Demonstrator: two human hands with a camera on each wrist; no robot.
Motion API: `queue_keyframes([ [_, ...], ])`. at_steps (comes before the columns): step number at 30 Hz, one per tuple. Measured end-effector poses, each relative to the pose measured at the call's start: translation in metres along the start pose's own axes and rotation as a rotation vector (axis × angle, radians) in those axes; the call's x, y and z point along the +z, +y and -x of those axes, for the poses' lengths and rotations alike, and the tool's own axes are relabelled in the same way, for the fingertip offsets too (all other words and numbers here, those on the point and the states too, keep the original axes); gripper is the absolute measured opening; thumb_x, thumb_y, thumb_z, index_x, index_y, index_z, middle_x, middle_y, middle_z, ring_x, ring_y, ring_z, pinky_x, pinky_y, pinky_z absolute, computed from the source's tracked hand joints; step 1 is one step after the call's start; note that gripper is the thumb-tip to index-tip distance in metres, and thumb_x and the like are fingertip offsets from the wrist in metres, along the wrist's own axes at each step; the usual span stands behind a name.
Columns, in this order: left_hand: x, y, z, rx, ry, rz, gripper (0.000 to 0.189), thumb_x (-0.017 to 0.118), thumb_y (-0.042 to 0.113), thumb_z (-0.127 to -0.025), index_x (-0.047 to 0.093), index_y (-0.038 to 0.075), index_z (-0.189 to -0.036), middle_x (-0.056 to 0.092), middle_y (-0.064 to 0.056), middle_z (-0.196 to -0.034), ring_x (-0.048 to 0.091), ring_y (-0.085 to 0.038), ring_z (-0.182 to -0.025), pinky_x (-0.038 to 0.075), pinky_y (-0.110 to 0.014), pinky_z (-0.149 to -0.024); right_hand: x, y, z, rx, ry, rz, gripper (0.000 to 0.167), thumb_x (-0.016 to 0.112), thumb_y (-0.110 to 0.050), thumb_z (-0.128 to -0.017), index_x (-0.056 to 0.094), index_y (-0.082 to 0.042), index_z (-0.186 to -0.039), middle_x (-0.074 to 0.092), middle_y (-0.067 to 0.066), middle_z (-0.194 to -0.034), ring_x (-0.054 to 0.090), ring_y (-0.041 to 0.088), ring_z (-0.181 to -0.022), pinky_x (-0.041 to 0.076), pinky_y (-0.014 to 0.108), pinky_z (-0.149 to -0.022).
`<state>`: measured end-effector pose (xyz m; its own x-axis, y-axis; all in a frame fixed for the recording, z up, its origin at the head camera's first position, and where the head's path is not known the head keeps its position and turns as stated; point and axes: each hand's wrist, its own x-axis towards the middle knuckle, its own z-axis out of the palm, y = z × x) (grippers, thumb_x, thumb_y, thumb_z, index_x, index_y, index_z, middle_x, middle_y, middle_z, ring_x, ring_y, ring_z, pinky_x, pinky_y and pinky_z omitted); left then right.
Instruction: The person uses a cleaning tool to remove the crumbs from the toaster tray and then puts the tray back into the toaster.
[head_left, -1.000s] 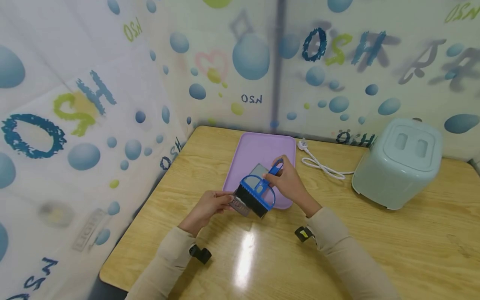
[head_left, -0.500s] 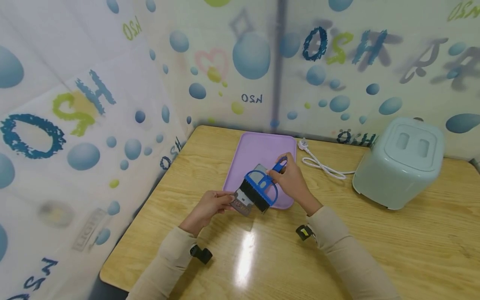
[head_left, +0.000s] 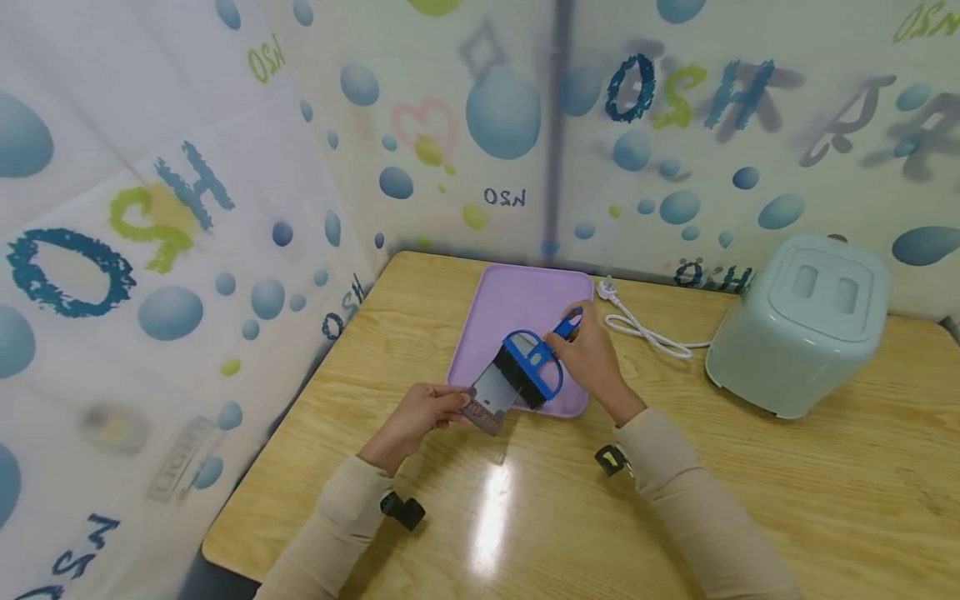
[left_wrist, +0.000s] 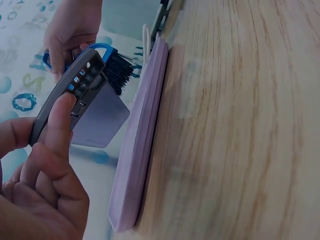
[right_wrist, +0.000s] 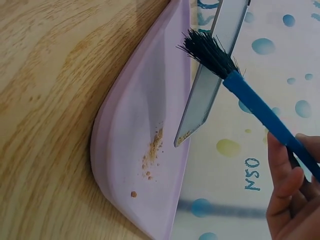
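Observation:
Over the lilac serving tray [head_left: 517, 292], my left hand [head_left: 418, 417] pinches the grey slatted end of a toaster crumb tray [head_left: 491, 393]. Its flat metal plate slants down toward the lilac tray in the left wrist view. My right hand [head_left: 594, 357] grips the handle of a blue brush [head_left: 536, 360] with black bristles [right_wrist: 210, 52]. Those bristles lie across the crumb tray's plate. A few crumbs cling to the plate's far edge in the right wrist view, and a scatter of brown crumbs [right_wrist: 154, 149] lies on the lilac tray below.
A pale green toaster [head_left: 795, 333] stands on the wooden table [head_left: 750, 500] to the right. Its white cord [head_left: 645, 333] and plug lie between it and the lilac tray. Bubble-printed curtains [head_left: 450, 192] hang behind the table and along its left side.
My right hand has moved the brush up and to the right, away from my left hand, along the crumb tray. More of the plate shows now. My left hand stays nearly still.

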<state>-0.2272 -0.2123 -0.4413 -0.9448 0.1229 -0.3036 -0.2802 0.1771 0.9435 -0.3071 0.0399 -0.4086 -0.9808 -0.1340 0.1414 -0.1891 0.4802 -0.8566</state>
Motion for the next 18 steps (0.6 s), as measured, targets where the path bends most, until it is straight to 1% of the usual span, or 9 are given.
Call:
queue_keyframes([
  [4, 0.0007, 0.0003, 0.0007, 0.000, 0.000, -0.009, 0.040, 0.057, 0.012, -0.094, 0.057, -0.009, -0.128, 0.070, 0.012, -0.065, 0.067, -0.002, -0.066, 0.040, -0.018, -0.057, -0.0003, -0.0007, -0.0001, -0.001, 0.027, 0.032, 0.034, 0.067, -0.019, -0.089, 0.043, -0.006, -0.108, 0.060, 0.011, -0.076, 0.053, 0.018, -0.062, 0.041, 0.027, -0.051],
  [7, 0.0013, 0.0002, 0.0016, -0.001, 0.001, -0.012, 0.039, 0.057, 0.012, -0.094, 0.058, -0.009, -0.127, 0.069, 0.013, -0.064, 0.067, -0.003, -0.066, 0.040, -0.018, -0.057, -0.0005, -0.0005, -0.0011, 0.004, 0.033, 0.056, 0.034, 0.066, -0.022, -0.090, 0.043, -0.007, -0.109, 0.060, 0.012, -0.078, 0.054, 0.020, -0.063, 0.041, 0.028, -0.050],
  [12, 0.0015, 0.0001, 0.0022, 0.019, -0.010, -0.010, 0.040, 0.058, 0.012, -0.094, 0.057, -0.011, -0.127, 0.069, 0.013, -0.064, 0.066, -0.001, -0.066, 0.039, -0.018, -0.056, -0.0013, 0.0007, -0.0033, 0.028, 0.045, 0.096, 0.035, 0.064, -0.027, -0.090, 0.043, -0.009, -0.111, 0.061, 0.011, -0.082, 0.055, 0.022, -0.065, 0.040, 0.028, -0.051],
  [18, 0.0017, 0.0016, 0.0034, 0.022, -0.019, -0.025, 0.039, 0.058, 0.012, -0.094, 0.058, -0.010, -0.126, 0.069, 0.013, -0.064, 0.065, -0.001, -0.066, 0.038, -0.018, -0.057, -0.0015, 0.0024, -0.0045, 0.017, 0.065, 0.112, 0.034, 0.064, -0.027, -0.091, 0.043, -0.008, -0.111, 0.061, 0.012, -0.083, 0.057, 0.024, -0.069, 0.040, 0.029, -0.052],
])
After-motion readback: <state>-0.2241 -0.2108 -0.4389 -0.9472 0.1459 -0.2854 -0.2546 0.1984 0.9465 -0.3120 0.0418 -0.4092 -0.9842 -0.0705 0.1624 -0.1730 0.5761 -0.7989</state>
